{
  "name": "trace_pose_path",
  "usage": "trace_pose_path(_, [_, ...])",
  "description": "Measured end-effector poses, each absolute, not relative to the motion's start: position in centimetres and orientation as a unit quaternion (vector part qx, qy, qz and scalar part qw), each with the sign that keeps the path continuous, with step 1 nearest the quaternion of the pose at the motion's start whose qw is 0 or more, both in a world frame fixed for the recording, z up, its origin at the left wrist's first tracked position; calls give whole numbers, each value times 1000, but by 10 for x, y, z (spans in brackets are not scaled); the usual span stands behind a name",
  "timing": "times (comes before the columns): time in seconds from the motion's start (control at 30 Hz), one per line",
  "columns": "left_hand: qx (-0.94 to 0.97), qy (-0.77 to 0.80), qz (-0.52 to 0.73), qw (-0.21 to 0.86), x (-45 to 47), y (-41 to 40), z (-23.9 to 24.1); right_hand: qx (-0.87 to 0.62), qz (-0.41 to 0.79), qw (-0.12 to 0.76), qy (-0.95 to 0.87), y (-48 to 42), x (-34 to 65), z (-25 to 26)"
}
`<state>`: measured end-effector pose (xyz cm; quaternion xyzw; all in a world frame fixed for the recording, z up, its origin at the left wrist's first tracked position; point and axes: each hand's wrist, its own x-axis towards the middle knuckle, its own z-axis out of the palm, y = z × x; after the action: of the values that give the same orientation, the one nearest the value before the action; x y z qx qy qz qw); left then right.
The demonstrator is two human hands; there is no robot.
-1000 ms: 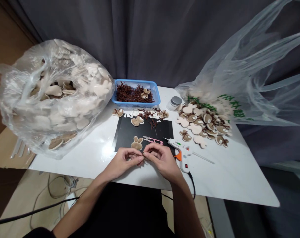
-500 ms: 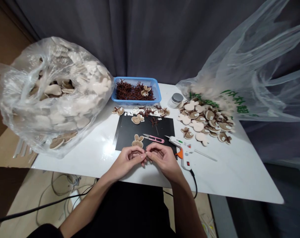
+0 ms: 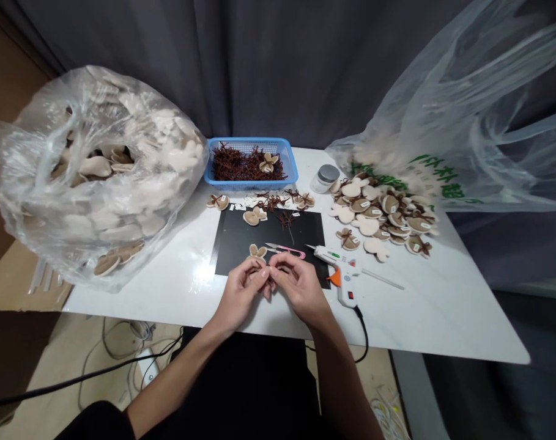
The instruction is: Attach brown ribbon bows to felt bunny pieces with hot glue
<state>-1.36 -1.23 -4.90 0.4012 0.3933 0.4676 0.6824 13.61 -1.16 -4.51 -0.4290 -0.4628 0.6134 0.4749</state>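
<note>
1. Over the mat's [image 3: 232, 244] near edge, left hand [image 3: 243, 295] and right hand [image 3: 303, 290] are brought together, seemingly for steadiness, fingers curled; whether anything is grasped cannot be told.
2. On the mat, rabbit [image 3: 258, 251] and scissors [image 3: 285, 249] are laid.
3. Across its right edge, glue gun [image 3: 344, 272] is rested, apparently for reach.

L/R fingers [image 3: 258, 279] a bit fwd., rabbit cutout [image 3: 262, 251] now partly hidden (prev. mostly clear)

Scissors [image 3: 284, 247] are lying on a mat [image 3: 232, 238]; a glue gun [image 3: 344, 275] is resting to their right. Behind, a basket [image 3: 245, 183] is sitting between a bag [image 3: 25, 177], left, and a rabbit pile [image 3: 392, 211], right.
</note>
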Motion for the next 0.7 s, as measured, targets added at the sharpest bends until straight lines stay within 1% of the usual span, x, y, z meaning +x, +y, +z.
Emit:
trace_pose_path(0.1, [398,397,468,682,-15,-12,-48,-419,625,468,-464,-12,133,-44])
trace_pose_path(0.43, [432,407,479,647,-17,-11,-45,-435,595,481,-475,-17,125,-39])
trace_pose_path(0.57, [464,447,458,613,-18,-10,-40,-481,536,484,-497,-20,123,-36])
trace_pose_path(0.7, [489,474,441,585,-20,-10,-36,-520,459,468,-547,-21,122,-31])
